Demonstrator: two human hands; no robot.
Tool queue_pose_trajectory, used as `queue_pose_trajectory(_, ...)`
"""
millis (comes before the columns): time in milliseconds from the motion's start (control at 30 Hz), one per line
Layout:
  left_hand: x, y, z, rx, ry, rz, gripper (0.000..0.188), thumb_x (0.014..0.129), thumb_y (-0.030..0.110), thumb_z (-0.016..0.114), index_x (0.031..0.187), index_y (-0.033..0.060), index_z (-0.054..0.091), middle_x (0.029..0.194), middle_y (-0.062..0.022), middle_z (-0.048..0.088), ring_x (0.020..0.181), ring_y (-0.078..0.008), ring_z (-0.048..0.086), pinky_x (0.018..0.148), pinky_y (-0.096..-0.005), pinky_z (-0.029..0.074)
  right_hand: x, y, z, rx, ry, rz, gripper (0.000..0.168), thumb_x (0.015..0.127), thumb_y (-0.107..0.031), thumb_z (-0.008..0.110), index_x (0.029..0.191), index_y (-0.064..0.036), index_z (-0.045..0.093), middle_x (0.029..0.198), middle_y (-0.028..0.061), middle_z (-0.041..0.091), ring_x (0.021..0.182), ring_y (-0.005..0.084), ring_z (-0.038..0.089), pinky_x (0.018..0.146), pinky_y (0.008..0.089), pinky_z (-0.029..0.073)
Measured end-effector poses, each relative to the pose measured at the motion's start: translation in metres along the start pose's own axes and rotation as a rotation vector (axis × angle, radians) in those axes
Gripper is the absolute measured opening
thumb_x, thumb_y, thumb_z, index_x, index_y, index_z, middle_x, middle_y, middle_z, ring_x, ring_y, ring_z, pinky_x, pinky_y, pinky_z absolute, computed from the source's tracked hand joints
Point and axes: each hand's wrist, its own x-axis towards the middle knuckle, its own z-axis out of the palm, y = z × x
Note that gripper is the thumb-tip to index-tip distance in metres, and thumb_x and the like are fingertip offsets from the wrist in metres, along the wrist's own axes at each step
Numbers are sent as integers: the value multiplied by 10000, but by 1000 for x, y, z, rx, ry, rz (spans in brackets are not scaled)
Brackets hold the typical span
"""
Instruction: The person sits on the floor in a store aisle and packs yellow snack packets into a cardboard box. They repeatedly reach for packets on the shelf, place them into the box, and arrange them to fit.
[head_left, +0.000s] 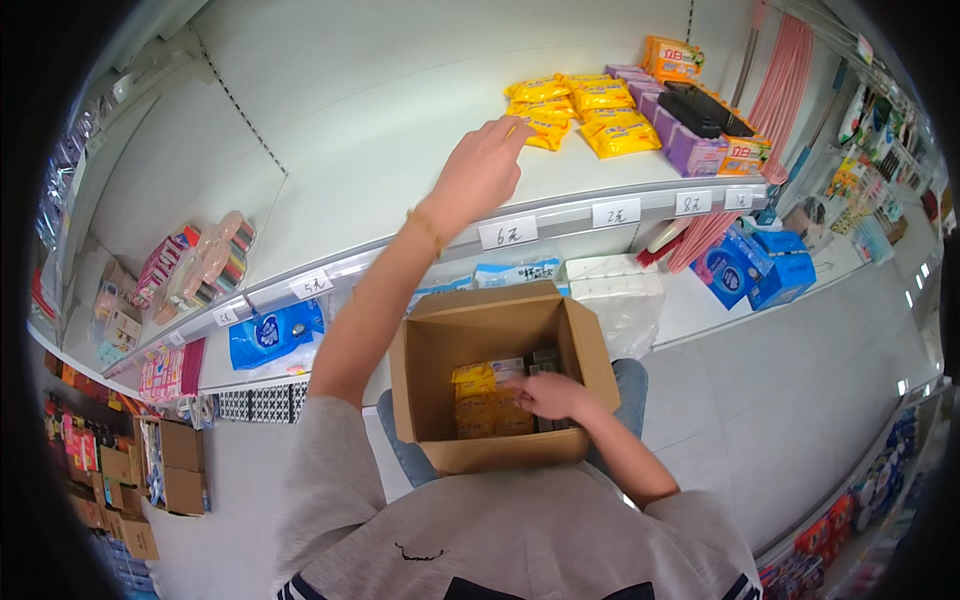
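Observation:
My left hand (486, 166) reaches over the white shelf, its fingertips at the left edge of a yellow soap packet (546, 133). Whether they grip it or only touch it is hidden. That packet lies at the front of the left of two rows of glossy yellow packets (606, 95). Between my legs stands an open cardboard box (495, 452). Inside it are yellow packets (472, 381), plus small dark boxes (545, 361) along the right. My right hand (553, 395) hovers in the box over the yellow packets, somewhat blurred, with nothing visible in it.
Purple and orange soap packs (694, 150) stand right of the yellow rows, with a black phone-like object (690, 111) on top. Handwritten price cards (508, 232) line the shelf edge. Below are white tissue packs (615, 281) and a blue wipes pack (276, 334). Pink mops (784, 82) hang at right.

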Motion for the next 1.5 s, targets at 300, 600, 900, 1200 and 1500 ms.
queue_pose_trajectory(300,72,-45,43,174,-542,-151,586,818,232,624,1335,-34,550,1289,-239,608,1221,-360,579,1023,-442,483,-35,4,29,236,202,-36,386,965,-194,563,1331,-84,617,1092,166,743,1034,388,687,916,473,545)
queue_pose_trajectory(600,16,-20,-15,64,-417,-196,483,768,310,705,1161,41,621,1156,-180,646,1047,-353,628,925,-401,518,-20,-3,16,464,318,-163,330,943,-80,616,1268,-34,648,1065,166,752,992,314,735,877,382,578)
queue_pose_trajectory(900,-135,67,-88,-31,117,68,619,652,132,829,1234,89,625,1246,-95,631,1084,-318,616,936,-425,496,-43,-70,-61,1062,676,-295,447,995,-101,635,1419,-8,531,1203,74,677,1083,149,636,961,295,498)
queue_pose_trajectory(1200,-261,92,14,-289,-47,-311,554,758,164,804,1268,67,612,1309,-109,592,1208,-330,558,1033,-432,446,17,-49,-32,603,530,62,323,1023,-272,619,1002,46,674,677,106,635,630,134,608,628,343,488)
queue_pose_trajectory(1500,-337,105,28,-269,-104,-578,357,850,131,730,1190,64,641,1215,-99,612,1134,-320,584,1017,-436,452,116,19,-13,-169,60,389,262,968,-227,590,1040,-24,738,1047,193,737,991,404,700,845,483,560)
